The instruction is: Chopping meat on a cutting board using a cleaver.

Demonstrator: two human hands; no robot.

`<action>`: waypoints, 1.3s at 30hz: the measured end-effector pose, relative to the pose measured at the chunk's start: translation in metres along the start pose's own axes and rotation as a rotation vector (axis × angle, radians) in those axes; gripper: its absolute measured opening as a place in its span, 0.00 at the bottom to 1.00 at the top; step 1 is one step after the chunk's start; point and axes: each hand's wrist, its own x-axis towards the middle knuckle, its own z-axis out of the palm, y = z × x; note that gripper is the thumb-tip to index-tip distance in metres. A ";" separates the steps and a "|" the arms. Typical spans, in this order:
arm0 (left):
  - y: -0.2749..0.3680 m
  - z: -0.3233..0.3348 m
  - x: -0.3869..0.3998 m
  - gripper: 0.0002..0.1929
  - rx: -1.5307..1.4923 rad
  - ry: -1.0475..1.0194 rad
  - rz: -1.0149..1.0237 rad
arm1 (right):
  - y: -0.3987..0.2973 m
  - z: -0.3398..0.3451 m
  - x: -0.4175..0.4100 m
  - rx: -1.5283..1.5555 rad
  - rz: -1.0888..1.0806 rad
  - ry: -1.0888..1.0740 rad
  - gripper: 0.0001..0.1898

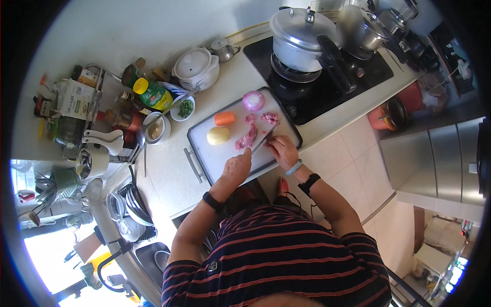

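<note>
My left hand (236,169) grips a knife, whose blade (262,143) slants up to the right over the cutting board (222,174). My right hand (284,152) is beside the blade at the board's near right edge, its fingers on a small dark-red piece of meat (268,139). Pieces of raw meat (247,139) lie left of the knife, with cut bits (270,118) further back. A peeled potato (218,136), a carrot piece (224,118) and a peeled red onion (253,101) rest on the board too.
A pressure cooker (301,38) stands on the black hob (368,78) at the back right. Left of the board are a bowl of chopped greens (185,109), a white bowl with a spoon (156,130) and a lidded white pot (195,69). A dish rack (134,215) stands by the sink (147,255).
</note>
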 end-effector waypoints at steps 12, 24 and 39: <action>-0.008 -0.005 -0.027 0.08 -0.110 0.020 -0.032 | -0.009 0.010 0.010 0.001 0.305 0.059 0.17; -0.015 -0.019 -0.042 0.09 -0.218 0.141 -0.141 | -0.011 0.028 0.035 -0.318 0.319 -0.026 0.08; -0.025 -0.031 -0.044 0.08 -0.272 0.207 -0.066 | 0.022 -0.012 0.038 -0.169 0.311 -0.088 0.05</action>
